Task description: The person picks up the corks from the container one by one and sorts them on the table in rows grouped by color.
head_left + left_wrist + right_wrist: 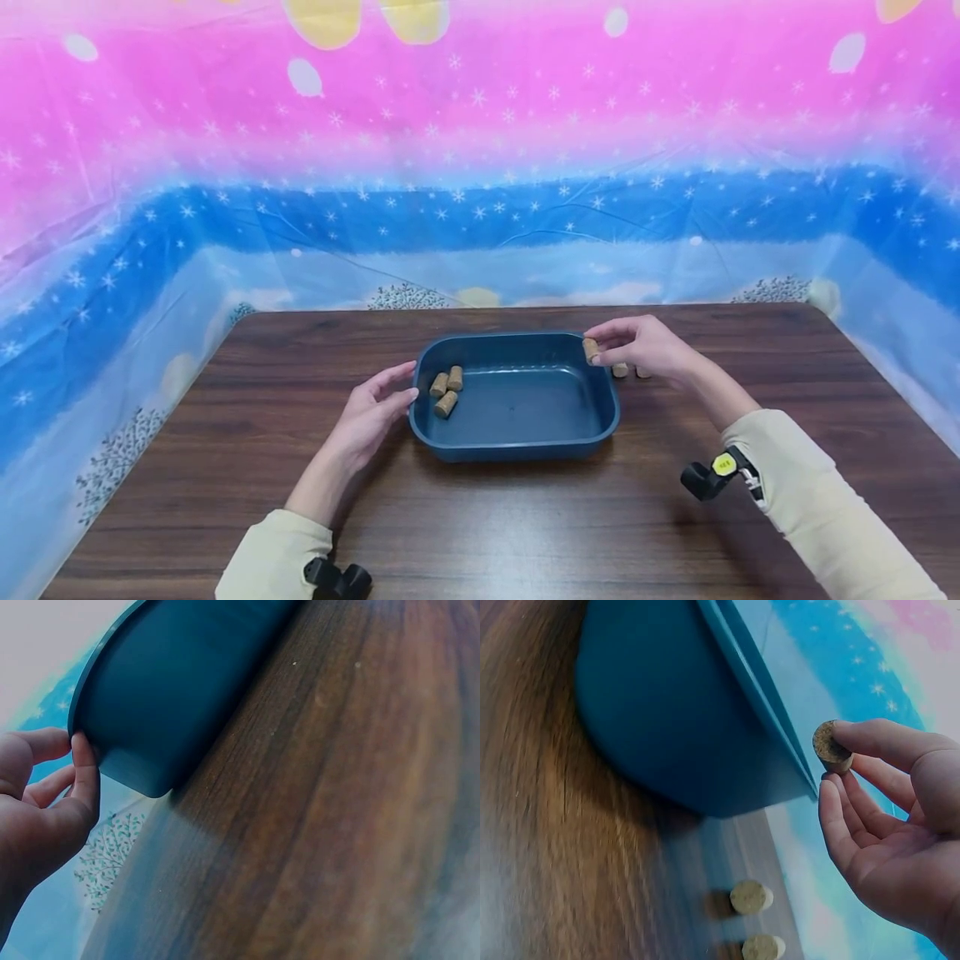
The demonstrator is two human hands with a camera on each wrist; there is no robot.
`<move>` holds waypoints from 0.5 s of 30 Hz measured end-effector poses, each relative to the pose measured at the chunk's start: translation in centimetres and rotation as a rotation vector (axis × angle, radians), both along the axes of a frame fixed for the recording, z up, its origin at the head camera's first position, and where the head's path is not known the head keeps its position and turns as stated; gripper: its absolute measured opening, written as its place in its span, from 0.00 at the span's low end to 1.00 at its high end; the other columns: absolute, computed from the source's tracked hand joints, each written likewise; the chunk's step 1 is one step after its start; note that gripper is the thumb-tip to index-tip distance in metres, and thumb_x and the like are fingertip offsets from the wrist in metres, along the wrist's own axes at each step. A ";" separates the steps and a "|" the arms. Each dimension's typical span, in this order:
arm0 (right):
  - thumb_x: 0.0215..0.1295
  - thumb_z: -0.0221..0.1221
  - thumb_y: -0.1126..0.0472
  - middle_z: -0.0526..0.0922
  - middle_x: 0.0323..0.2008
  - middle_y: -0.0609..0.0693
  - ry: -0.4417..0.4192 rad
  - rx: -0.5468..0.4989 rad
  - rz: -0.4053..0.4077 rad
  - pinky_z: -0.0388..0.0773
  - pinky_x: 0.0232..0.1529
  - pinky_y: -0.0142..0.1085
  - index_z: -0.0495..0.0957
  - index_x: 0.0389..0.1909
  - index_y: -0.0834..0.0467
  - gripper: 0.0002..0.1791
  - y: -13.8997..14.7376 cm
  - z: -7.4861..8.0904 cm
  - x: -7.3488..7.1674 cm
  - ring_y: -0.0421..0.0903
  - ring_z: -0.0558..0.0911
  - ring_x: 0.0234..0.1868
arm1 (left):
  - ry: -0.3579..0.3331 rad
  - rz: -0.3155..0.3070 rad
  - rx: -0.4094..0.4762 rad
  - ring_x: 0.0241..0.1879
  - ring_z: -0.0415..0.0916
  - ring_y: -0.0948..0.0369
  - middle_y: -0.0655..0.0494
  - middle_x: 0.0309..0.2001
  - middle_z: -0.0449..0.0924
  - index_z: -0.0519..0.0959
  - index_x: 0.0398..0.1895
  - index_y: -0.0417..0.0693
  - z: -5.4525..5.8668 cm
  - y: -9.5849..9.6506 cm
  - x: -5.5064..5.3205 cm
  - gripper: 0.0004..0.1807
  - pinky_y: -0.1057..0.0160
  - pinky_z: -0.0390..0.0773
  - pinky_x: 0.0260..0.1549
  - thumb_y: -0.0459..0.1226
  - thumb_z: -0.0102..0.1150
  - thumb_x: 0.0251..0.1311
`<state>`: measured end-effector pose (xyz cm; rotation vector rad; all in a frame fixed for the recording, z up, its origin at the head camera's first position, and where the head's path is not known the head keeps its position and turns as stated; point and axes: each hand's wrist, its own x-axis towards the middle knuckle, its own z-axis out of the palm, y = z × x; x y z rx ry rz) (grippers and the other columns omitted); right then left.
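A dark blue plastic basin [517, 450] stands on the wooden table with three corks inside, among them a cork [446, 405] lying near its left end. My left hand [369, 417] holds the basin's left rim, with thumb and finger meeting at the edge in the left wrist view. At the opposite end, my right hand [647, 346] pinches another cork [832, 748] between thumb and fingertips, close over the right rim. Two more corks are on the table beyond that end, one cork [750, 898] nearer the basin than the other cork [763, 948].
The brown wooden table [517, 533] extends around the basin on every side. Behind it hangs a pink and blue cloth [480, 208] with snowflakes. Black wrist cameras are strapped to both sleeves, the right camera [708, 479] hanging over the table.
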<state>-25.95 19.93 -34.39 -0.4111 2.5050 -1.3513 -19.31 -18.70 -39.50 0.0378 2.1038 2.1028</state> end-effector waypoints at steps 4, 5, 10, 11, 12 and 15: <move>0.60 0.66 0.60 0.80 0.51 0.58 -0.006 -0.003 -0.014 0.75 0.46 0.50 0.74 0.60 0.63 0.27 0.7 -0.2 0.1 0.53 0.77 0.48 | -0.003 0.002 0.005 0.59 0.67 0.50 0.42 0.68 0.61 0.62 0.70 0.39 0.0 0.0 0.0 0.27 0.65 0.74 0.52 0.31 0.52 0.69; 0.60 0.66 0.59 0.80 0.51 0.59 -0.004 -0.004 -0.016 0.75 0.45 0.49 0.74 0.60 0.63 0.27 0.9 -0.3 0.2 0.53 0.77 0.48 | -0.005 0.002 0.006 0.59 0.67 0.50 0.42 0.68 0.61 0.62 0.70 0.39 0.0 0.0 0.0 0.27 0.65 0.74 0.52 0.31 0.52 0.69; 0.60 0.65 0.60 0.79 0.50 0.59 -0.010 -0.017 -0.030 0.75 0.47 0.50 0.73 0.60 0.64 0.28 1.9 -0.7 0.4 0.52 0.77 0.48 | -0.010 0.000 0.010 0.59 0.67 0.50 0.42 0.68 0.61 0.62 0.70 0.39 -0.1 0.0 0.0 0.27 0.63 0.73 0.54 0.31 0.51 0.69; 0.61 0.65 0.60 0.79 0.50 0.60 -0.008 -0.020 -0.028 0.75 0.47 0.51 0.73 0.60 0.65 0.28 2.1 -0.8 0.5 0.52 0.77 0.49 | -0.010 -0.002 0.009 0.59 0.68 0.50 0.42 0.68 0.61 0.62 0.70 0.39 -0.1 0.0 0.0 0.27 0.63 0.73 0.54 0.31 0.51 0.69; 0.61 0.65 0.59 0.79 0.50 0.60 -0.009 -0.024 -0.031 0.75 0.48 0.51 0.72 0.61 0.65 0.28 2.2 -0.9 0.6 0.53 0.77 0.49 | -0.010 -0.002 0.009 0.59 0.68 0.50 0.42 0.68 0.61 0.62 0.70 0.39 -0.1 0.0 0.0 0.26 0.63 0.73 0.54 0.31 0.51 0.69; 0.60 0.66 0.59 0.79 0.50 0.60 -0.005 -0.036 -0.025 0.75 0.49 0.51 0.72 0.61 0.66 0.29 2.7 -1.3 0.8 0.54 0.77 0.50 | -0.008 -0.003 0.010 0.58 0.69 0.50 0.42 0.68 0.61 0.62 0.70 0.39 -0.2 -0.1 0.0 0.26 0.64 0.73 0.53 0.31 0.51 0.69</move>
